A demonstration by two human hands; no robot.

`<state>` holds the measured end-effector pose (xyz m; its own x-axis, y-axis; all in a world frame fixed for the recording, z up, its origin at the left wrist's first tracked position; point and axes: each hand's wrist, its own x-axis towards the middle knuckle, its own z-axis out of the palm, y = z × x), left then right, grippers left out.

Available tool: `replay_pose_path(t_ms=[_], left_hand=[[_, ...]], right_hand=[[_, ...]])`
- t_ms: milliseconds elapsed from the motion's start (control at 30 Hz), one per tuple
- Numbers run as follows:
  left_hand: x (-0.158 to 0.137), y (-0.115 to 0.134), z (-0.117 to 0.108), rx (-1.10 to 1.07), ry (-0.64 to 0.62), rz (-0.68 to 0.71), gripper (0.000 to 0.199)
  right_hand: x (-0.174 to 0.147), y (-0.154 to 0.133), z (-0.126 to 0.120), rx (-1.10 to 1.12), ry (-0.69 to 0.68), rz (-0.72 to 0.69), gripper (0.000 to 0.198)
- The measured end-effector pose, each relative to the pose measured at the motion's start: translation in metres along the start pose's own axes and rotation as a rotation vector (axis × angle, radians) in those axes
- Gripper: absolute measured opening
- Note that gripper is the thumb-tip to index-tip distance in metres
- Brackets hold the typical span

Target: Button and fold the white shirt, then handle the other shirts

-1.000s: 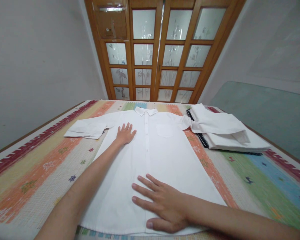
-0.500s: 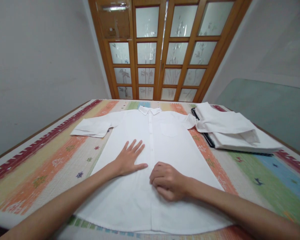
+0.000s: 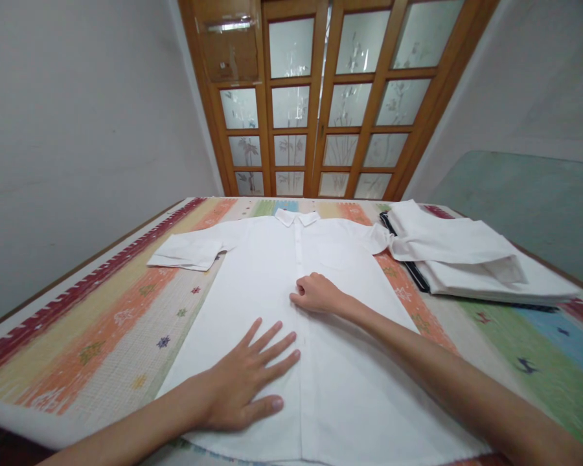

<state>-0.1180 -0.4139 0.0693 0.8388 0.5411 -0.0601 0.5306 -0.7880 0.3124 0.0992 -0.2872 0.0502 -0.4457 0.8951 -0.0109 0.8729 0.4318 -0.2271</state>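
A white collared shirt lies front up and spread flat, its button placket running down the middle. The collar points away from me. My left hand rests palm down on the lower left front, fingers spread. On the placket around chest height sits my right hand, curled into a fist with no cloth seen bunched in it. The shirt's left-side sleeve lies out flat on the tablecloth, while the right-side sleeve reaches over a stack of folded white cloth.
A patterned, striped tablecloth covers the table. Something dark shows under the folded white stack at the right. Beyond the far edge stand wooden doors with glass panes. A pale green panel leans at the right wall.
My right fist has moved up the placket, away from me, toward the chest. My left hand has slid down toward the hem, still spread. The view has shifted slightly.
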Motion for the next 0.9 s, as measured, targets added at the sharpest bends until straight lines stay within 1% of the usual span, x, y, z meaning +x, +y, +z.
replay_pose_path(t_ms=[67, 100, 133, 200, 267, 333, 367, 400, 467, 533, 600, 733, 900], left_hand=[[-0.007, 0.009, -0.009, -0.132, -0.087, 0.055, 0.047], [-0.009, 0.011, -0.013, -0.198, -0.106, 0.066, 0.040], [-0.010, 0.013, -0.016, -0.257, -0.099, 0.062, 0.034], [-0.006, 0.011, -0.017, -0.329, -0.029, 0.001, 0.032], [0.002, 0.004, -0.015, -0.320, 0.054, -0.113, 0.038], [0.015, -0.005, -0.011, -0.243, 0.133, -0.246, 0.040], [0.023, -0.010, -0.009, -0.193, 0.184, -0.307, 0.038], [0.032, -0.015, -0.007, -0.146, 0.238, -0.354, 0.034], [0.049, -0.024, -0.006, -0.085, 0.319, -0.403, 0.024], [0.067, -0.032, -0.006, -0.072, 0.358, -0.409, 0.019], [0.084, -0.039, -0.007, -0.079, 0.369, -0.388, 0.023], [0.107, -0.047, -0.007, -0.065, 0.358, -0.318, 0.024], [0.119, -0.048, -0.004, -0.048, 0.362, -0.291, 0.020]], right_hand=[[0.002, 0.001, -0.003, 0.040, -0.029, 0.000, 0.021], [0.002, 0.002, -0.006, 0.065, -0.045, 0.004, 0.019], [0.003, 0.003, -0.008, 0.090, -0.051, 0.012, 0.016], [0.003, 0.005, -0.010, 0.141, -0.041, 0.025, 0.011], [0.002, 0.008, -0.009, 0.207, -0.013, 0.025, 0.017], [-0.001, 0.013, -0.004, 0.311, 0.026, -0.001, 0.021], [-0.002, 0.016, 0.000, 0.382, 0.050, -0.020, 0.020], [-0.004, 0.020, 0.004, 0.465, 0.081, -0.037, 0.017], [-0.007, 0.026, 0.013, 0.650, 0.139, -0.074, 0.013], [-0.009, 0.031, 0.020, 0.798, 0.200, -0.107, 0.011], [-0.010, 0.034, 0.024, 0.871, 0.258, -0.136, 0.012], [-0.010, 0.034, 0.025, 0.921, 0.287, -0.137, 0.015], [-0.011, 0.033, 0.023, 0.956, 0.314, -0.151, 0.011]])
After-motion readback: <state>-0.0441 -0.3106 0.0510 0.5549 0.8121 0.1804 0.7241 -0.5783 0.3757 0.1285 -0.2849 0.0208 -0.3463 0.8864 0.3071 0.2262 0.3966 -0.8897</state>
